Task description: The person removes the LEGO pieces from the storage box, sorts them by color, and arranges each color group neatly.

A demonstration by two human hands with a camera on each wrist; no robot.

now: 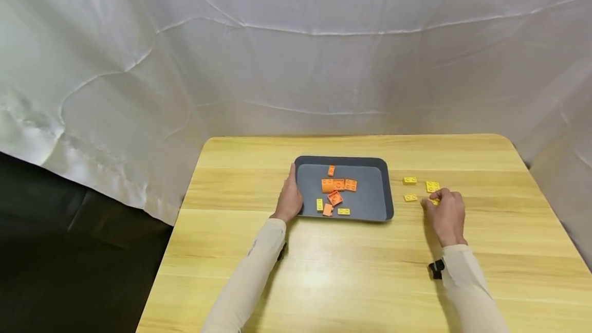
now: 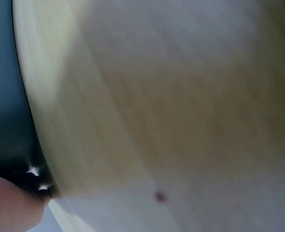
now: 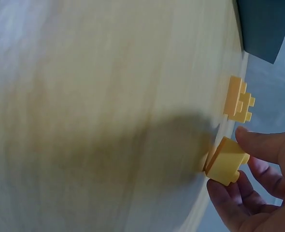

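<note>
My left hand (image 1: pixel 289 200) lies along the left wall of a dark grey tray (image 1: pixel 370 194), its fingers fairly straight against the outside. A bit of that hand (image 2: pixel 12 205) shows beside the tray (image 2: pixel 9 96) in the left wrist view. On the table to the right of the tray, my right hand (image 1: pixel 446 217) pinches a yellow toy building brick (image 3: pixel 225 162) between thumb and fingertips; the brick is tilted. Other yellow bricks lie near this hand: a long one (image 1: pixel 409 181), a second long one (image 1: pixel 410 198) and a square one (image 1: pixel 432 186).
In the tray are several orange bricks (image 1: pixel 335 198), a yellow brick (image 1: pixel 319 204) standing lengthwise and another yellow brick (image 1: pixel 344 211) near the front wall. The wooden table (image 1: pixel 333 281) ends at a pale hanging cloth (image 1: pixel 296 81) behind.
</note>
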